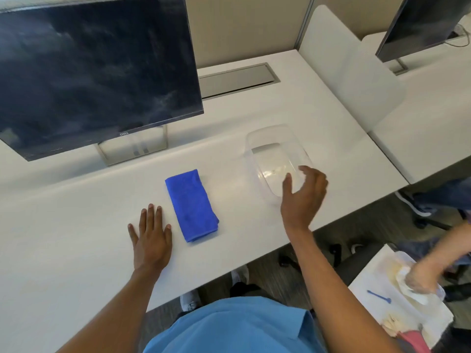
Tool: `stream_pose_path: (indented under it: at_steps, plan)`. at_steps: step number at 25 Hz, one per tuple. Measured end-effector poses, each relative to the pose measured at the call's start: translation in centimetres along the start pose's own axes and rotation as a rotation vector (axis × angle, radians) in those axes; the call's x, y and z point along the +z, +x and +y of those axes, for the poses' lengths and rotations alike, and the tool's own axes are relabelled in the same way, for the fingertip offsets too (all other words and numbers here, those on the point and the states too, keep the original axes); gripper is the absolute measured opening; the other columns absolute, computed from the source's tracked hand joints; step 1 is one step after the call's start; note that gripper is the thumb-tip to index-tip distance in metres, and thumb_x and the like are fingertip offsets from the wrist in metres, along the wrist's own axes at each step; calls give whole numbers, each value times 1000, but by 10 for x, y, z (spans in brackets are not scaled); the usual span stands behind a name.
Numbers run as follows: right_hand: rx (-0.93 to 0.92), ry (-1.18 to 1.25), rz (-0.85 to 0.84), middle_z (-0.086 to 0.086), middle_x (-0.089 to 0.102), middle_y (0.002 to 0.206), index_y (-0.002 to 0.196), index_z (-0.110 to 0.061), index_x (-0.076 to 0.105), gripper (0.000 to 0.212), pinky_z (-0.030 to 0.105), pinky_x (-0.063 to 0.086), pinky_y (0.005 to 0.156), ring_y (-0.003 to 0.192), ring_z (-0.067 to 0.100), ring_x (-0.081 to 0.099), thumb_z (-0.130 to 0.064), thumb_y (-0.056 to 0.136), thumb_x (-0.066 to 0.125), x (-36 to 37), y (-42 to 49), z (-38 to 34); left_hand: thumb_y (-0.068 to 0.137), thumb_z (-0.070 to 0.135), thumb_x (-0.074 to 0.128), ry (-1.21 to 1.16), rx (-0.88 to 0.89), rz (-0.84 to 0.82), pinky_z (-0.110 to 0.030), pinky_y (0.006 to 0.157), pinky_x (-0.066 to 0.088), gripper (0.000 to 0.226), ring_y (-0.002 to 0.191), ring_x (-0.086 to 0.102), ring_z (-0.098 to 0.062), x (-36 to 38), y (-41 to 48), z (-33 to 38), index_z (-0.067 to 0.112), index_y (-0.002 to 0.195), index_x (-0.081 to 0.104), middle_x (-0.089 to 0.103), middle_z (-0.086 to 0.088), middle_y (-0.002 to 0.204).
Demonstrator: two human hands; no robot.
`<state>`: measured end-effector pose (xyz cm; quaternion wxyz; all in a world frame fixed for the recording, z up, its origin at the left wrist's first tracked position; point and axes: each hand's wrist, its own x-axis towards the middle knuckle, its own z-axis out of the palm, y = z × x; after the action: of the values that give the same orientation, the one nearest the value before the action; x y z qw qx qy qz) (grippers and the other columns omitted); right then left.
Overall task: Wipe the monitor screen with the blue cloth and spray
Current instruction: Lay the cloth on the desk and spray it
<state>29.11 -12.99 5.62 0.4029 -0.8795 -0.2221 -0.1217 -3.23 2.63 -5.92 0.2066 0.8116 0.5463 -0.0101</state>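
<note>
On the left the smeared monitor (96, 70) stands on the white desk (76, 250), the left hand (150, 238) lies flat and released just beside the folded blue cloth (192, 205), and the right hand (303, 197) hovers with loose, empty fingers over a clear tub (270, 149). No spray is in sight, so a dry wipe might only push the streaks around. It's an office, partitions (349, 67) between desks.
</note>
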Motion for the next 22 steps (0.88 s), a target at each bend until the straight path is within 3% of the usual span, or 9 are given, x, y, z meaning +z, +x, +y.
stream_pose_path:
  at_steps: [3, 5, 14, 18, 22]
  plan:
    - [230, -95, -59, 12, 54, 142, 147, -12, 52, 57, 41, 49, 106, 129, 27, 52, -31, 98, 74, -10, 19, 21, 114, 34, 31, -1, -7, -2, -56, 133, -4, 63, 168, -2, -20, -1, 0, 3, 16, 172, 15, 2, 0, 181]
    - [288, -99, -110, 13, 53, 145, 149, -10, 51, 58, 43, 48, 110, 132, 29, 52, -29, 99, 73, -10, 27, 30, 114, 35, 29, 0, -17, -6, -56, 133, -5, 63, 168, -3, -20, -1, -1, 6, 16, 173, 13, 1, 0, 181]
    - [181, -194, -197, 13, 65, 123, 120, -8, 63, 32, 44, 47, 101, 114, 32, 60, -15, 93, 79, 4, 41, 41, 115, 38, 26, 21, -34, -30, -55, 134, -6, 65, 168, -8, -18, 1, -2, 7, 17, 173, 7, -5, 1, 181]
    - [125, -342, -330, 15, 68, 127, 128, -10, 61, 38, 46, 44, 104, 121, 34, 58, -15, 94, 78, 8, 50, 44, 115, 38, 26, 17, -48, -31, -55, 134, -5, 65, 168, -8, -18, 2, -2, 10, 17, 173, 6, -5, 1, 181]
    - [118, -380, -392, 19, 68, 125, 135, -6, 57, 43, 46, 44, 106, 121, 37, 57, 0, 95, 72, 14, 59, 48, 115, 37, 25, 13, -52, -26, -56, 134, -5, 65, 168, -9, -18, 3, -2, 10, 17, 173, 6, -6, 2, 181]
